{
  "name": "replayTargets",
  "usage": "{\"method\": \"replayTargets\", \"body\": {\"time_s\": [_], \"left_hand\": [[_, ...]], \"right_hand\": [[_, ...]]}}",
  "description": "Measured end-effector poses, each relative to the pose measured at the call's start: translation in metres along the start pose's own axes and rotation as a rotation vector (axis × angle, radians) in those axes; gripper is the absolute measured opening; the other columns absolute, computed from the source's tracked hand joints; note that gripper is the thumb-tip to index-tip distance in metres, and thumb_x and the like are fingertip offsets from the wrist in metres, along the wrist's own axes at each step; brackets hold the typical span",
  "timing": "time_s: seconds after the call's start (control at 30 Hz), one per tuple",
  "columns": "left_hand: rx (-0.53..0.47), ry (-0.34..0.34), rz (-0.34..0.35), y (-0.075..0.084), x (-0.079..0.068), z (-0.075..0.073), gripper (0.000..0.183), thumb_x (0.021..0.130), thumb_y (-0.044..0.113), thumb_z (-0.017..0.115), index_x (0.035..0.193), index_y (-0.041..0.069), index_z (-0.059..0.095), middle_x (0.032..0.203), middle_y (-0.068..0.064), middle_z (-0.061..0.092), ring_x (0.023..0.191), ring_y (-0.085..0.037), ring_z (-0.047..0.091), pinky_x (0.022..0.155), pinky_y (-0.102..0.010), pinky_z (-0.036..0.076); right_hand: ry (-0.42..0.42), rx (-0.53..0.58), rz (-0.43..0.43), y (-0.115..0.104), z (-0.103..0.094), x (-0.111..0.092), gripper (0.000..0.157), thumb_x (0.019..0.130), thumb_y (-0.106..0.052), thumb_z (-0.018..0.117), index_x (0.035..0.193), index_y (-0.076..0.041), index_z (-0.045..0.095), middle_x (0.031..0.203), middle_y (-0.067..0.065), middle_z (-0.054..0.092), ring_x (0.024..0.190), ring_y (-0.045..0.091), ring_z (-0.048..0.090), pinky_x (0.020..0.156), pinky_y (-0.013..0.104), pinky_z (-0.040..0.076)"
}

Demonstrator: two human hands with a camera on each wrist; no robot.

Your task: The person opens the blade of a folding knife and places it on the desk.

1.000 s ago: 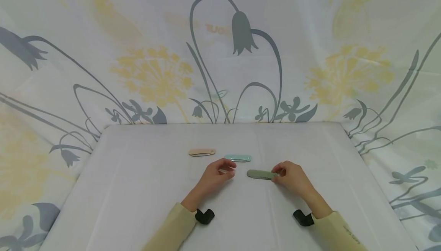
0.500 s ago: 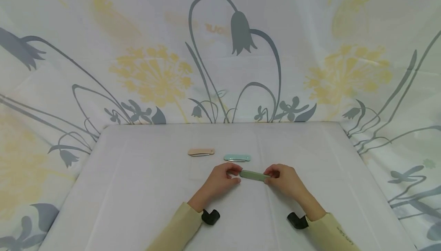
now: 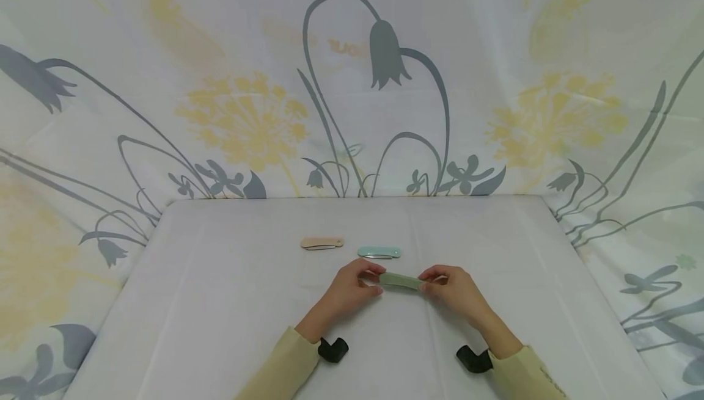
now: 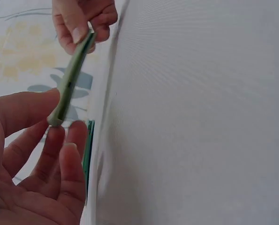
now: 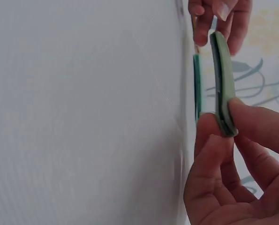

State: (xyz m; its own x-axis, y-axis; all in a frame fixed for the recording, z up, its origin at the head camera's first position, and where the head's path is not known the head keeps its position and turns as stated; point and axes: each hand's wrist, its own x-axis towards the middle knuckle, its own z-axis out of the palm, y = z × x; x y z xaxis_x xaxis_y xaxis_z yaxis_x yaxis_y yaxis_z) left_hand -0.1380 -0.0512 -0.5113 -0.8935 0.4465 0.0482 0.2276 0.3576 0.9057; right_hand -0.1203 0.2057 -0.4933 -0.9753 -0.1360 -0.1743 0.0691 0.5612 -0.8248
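A green folding knife (image 3: 399, 282), folded, is held between both hands just above the white table. My left hand (image 3: 354, 287) pinches its left end; the left wrist view shows a digit against the handle (image 4: 71, 77) and fingertips under its near end. My right hand (image 3: 453, 290) pinches the right end between thumb and fingers. In the right wrist view, the slot along the handle (image 5: 225, 84) faces the camera. Just behind the hands lies a light blue folding knife (image 3: 379, 253). A peach folding knife (image 3: 321, 243) lies farther back to the left.
A white-covered table (image 3: 220, 302) spreads under the hands. Behind and beside it hangs a pale curtain (image 3: 467, 15) printed with grey and yellow flowers. Black wrist devices (image 3: 333, 350) sit at both cuffs.
My right hand has brought the green folding knife leftward and turned it. My left hand has moved slightly right and taken its left end. The other two knives have stayed put.
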Motion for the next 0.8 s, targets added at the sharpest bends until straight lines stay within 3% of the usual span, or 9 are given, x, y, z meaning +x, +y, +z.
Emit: {"method": "replayTargets", "body": {"time_s": [0.17,0.3,0.6,0.8], "left_hand": [[-0.049,0.024,0.031,-0.001,-0.003,0.0,0.031,0.081,0.011,0.073,0.111,0.014,0.066,0.102,-0.005,0.061,0.094,-0.012,0.062,0.076,-0.024,0.049],[-0.086,0.042,0.014,0.0,-0.008,-0.002,0.03,0.079,0.01,0.074,0.108,0.013,0.068,0.098,-0.008,0.06,0.092,-0.016,0.062,0.075,-0.023,0.05],[-0.113,0.024,0.001,0.034,-0.027,-0.019,0.027,0.08,0.007,0.073,0.106,0.002,0.068,0.096,-0.014,0.062,0.09,-0.026,0.062,0.074,-0.026,0.05],[-0.125,0.029,-0.022,0.039,-0.031,-0.021,0.027,0.08,0.007,0.073,0.106,0.003,0.068,0.097,-0.01,0.064,0.089,-0.023,0.064,0.074,-0.026,0.05]], "right_hand": [[0.005,0.147,0.02,-0.006,0.002,-0.006,0.026,0.079,-0.026,0.075,0.1,-0.011,0.072,0.098,0.004,0.067,0.083,0.016,0.062,0.069,0.028,0.048],[0.005,0.216,0.018,-0.009,0.005,-0.01,0.029,0.078,-0.028,0.075,0.101,-0.011,0.072,0.099,0.006,0.067,0.082,0.017,0.063,0.07,0.028,0.049],[-0.024,0.259,0.008,-0.012,0.012,-0.017,0.035,0.079,-0.025,0.075,0.109,-0.007,0.069,0.099,0.007,0.068,0.086,0.019,0.064,0.073,0.026,0.049],[-0.041,0.291,-0.016,-0.011,0.015,-0.018,0.038,0.079,-0.017,0.075,0.114,-0.005,0.066,0.104,0.011,0.066,0.088,0.016,0.064,0.074,0.022,0.05]]}}
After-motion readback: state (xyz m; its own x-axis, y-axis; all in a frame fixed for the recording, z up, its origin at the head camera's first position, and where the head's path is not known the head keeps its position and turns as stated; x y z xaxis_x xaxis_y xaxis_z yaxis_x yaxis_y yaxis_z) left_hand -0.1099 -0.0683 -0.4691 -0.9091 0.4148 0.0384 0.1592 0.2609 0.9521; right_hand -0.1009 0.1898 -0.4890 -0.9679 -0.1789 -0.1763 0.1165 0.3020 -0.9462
